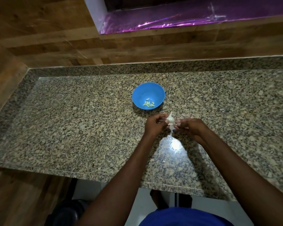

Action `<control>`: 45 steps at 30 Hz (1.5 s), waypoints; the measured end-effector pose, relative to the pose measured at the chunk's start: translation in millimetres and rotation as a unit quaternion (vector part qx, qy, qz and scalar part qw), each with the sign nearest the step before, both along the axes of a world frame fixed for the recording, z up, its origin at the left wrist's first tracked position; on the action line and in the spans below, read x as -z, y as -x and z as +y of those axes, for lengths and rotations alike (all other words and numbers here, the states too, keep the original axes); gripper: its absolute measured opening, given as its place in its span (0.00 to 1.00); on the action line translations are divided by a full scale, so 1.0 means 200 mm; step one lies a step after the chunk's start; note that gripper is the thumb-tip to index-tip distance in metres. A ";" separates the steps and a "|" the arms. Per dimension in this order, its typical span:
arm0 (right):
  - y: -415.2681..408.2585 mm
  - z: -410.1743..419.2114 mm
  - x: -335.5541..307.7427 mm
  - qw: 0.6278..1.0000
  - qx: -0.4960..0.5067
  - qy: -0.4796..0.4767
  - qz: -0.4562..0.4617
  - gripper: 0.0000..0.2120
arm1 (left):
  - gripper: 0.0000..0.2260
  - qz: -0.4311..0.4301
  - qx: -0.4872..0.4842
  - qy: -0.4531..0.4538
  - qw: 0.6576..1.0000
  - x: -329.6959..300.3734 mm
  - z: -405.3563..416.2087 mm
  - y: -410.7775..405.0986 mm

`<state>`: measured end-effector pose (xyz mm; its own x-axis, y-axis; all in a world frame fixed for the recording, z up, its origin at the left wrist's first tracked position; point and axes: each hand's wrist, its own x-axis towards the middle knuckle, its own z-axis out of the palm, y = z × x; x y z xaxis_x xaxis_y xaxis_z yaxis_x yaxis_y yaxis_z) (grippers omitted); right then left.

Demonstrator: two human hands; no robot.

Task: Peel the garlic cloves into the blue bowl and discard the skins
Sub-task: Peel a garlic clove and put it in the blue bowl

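Garlic, a small white papery bulb or clump of cloves (170,120), sits pinched between my left hand (154,124) and right hand (190,126) just above the speckled granite counter (72,119), a little nearer me than the round blue plastic bowl (148,95) with a few peeled yellowish cloves (148,103) in it. Fingers on both sides are curled tight on it, though honestly it's too small to tell clove from skin. I'd keep the left steady, strip skin with the right thumb, then drop only bare cloves in the bowl.
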<state>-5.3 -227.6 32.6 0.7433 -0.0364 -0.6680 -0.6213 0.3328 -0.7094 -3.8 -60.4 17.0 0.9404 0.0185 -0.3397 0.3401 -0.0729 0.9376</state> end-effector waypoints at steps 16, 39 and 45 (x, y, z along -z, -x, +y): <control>0.16 -0.08 0.04 0.977 -0.072 0.197 -0.044 0.03 | 0.12 -0.097 0.024 -0.298 0.949 0.14 0.00 0.04; 0.08 -0.10 0.14 0.969 -0.085 0.204 0.113 0.07 | 0.19 -0.255 0.222 -0.485 0.806 0.25 -0.07 0.37; 0.04 -0.07 0.12 0.958 -0.071 0.235 0.148 0.08 | 0.21 -0.251 0.225 -0.478 0.811 0.24 -0.06 0.37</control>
